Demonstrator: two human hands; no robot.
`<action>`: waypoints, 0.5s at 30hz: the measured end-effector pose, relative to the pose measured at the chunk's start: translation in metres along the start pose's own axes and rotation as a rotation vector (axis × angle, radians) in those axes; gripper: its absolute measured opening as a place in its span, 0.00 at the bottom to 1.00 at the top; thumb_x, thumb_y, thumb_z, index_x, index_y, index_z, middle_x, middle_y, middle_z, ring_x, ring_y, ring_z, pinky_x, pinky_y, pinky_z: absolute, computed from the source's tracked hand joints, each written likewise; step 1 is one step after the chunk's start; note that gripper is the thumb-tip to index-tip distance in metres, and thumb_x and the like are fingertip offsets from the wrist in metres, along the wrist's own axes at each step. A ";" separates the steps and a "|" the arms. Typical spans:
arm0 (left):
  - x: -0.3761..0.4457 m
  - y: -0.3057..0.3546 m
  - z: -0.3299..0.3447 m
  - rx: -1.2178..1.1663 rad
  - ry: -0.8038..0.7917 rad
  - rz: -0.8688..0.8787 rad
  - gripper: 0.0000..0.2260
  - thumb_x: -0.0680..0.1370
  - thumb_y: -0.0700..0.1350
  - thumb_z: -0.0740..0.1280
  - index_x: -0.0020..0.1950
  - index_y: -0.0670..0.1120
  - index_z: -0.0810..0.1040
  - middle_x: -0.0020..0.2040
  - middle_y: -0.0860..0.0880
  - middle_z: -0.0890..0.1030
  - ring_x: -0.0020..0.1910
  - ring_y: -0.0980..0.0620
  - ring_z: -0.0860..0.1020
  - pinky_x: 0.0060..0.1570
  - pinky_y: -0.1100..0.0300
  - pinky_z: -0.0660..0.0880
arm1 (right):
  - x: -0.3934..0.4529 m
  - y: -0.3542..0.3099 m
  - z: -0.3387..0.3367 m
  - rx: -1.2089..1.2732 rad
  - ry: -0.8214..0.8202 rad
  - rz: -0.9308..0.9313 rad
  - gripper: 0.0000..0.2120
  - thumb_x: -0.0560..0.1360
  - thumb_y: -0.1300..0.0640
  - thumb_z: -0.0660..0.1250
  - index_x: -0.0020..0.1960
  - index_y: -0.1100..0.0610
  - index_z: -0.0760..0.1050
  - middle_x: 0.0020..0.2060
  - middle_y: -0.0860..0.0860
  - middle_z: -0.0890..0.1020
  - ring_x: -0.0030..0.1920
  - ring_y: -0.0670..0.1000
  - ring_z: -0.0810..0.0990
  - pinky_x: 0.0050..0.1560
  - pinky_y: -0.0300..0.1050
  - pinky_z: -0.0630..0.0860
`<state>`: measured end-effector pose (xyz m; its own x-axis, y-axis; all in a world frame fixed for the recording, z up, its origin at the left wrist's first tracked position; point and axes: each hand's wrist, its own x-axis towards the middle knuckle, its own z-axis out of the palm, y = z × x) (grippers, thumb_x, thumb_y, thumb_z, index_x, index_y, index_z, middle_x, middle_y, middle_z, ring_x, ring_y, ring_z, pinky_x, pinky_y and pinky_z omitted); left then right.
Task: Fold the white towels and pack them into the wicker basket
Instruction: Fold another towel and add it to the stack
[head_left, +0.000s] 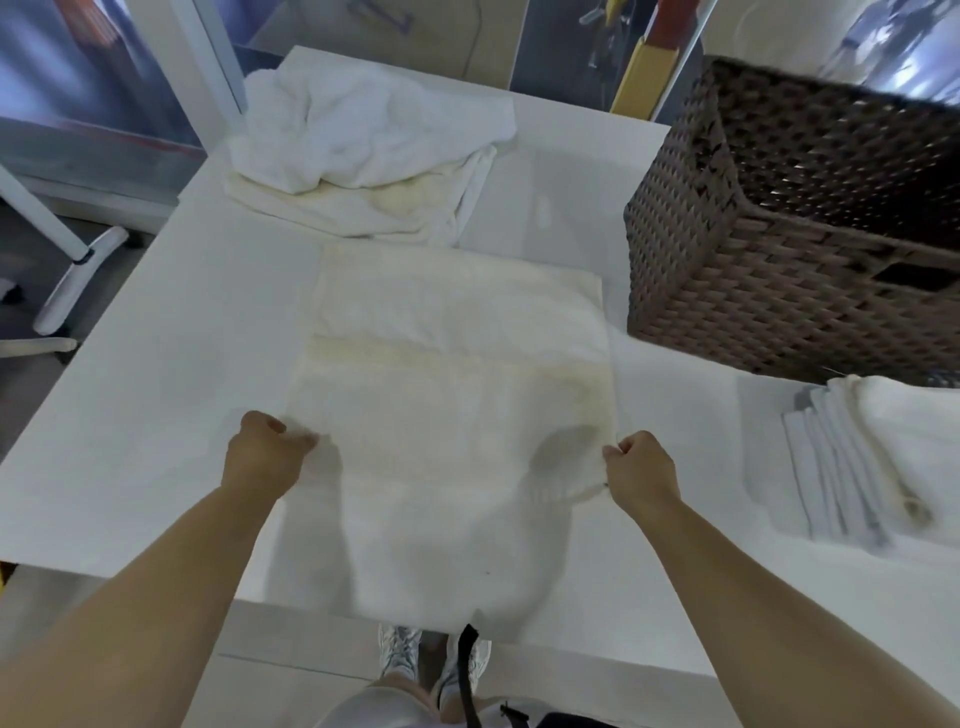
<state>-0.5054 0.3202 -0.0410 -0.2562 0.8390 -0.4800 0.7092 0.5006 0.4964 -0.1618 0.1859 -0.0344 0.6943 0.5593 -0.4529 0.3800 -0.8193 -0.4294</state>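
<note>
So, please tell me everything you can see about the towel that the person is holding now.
The towel is white terry cloth with faint yellowish staining across its middle. It lies spread on the white table, its near end hanging over the table's edge. The left hand and the right hand each pinch one side edge.

A white, yellow-stained towel (452, 415) lies half-folded, flat beside the empty brown wicker basket (727, 280).

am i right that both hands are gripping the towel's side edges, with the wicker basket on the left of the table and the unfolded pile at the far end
Not quite: the head view shows the wicker basket on the right of the table, not the left. The rest holds: the left hand and right hand grip the towel by its side edges, and the unfolded pile lies at the far end.
</note>
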 end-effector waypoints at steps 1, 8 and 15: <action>0.001 0.000 -0.002 0.013 -0.017 -0.023 0.22 0.73 0.45 0.72 0.63 0.38 0.69 0.59 0.36 0.74 0.50 0.38 0.75 0.45 0.53 0.69 | 0.001 -0.001 0.001 0.006 -0.007 0.003 0.07 0.78 0.54 0.62 0.50 0.59 0.70 0.44 0.55 0.78 0.46 0.56 0.79 0.41 0.44 0.70; 0.007 -0.024 0.002 0.169 -0.098 0.002 0.14 0.75 0.45 0.69 0.50 0.34 0.76 0.40 0.40 0.78 0.40 0.41 0.75 0.37 0.54 0.68 | -0.005 0.013 0.015 -0.064 -0.110 0.028 0.07 0.76 0.56 0.63 0.48 0.60 0.76 0.42 0.56 0.82 0.42 0.56 0.81 0.34 0.41 0.70; 0.013 -0.005 -0.015 0.089 -0.020 0.181 0.08 0.78 0.45 0.65 0.48 0.40 0.77 0.44 0.42 0.79 0.45 0.41 0.75 0.42 0.56 0.66 | 0.004 0.002 0.002 -0.053 0.016 -0.014 0.08 0.76 0.57 0.60 0.47 0.60 0.76 0.44 0.58 0.82 0.46 0.59 0.80 0.42 0.45 0.73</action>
<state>-0.5220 0.3317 -0.0385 -0.1066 0.9089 -0.4032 0.7981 0.3200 0.5105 -0.1600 0.1868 -0.0388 0.6986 0.5686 -0.4342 0.4210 -0.8174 -0.3932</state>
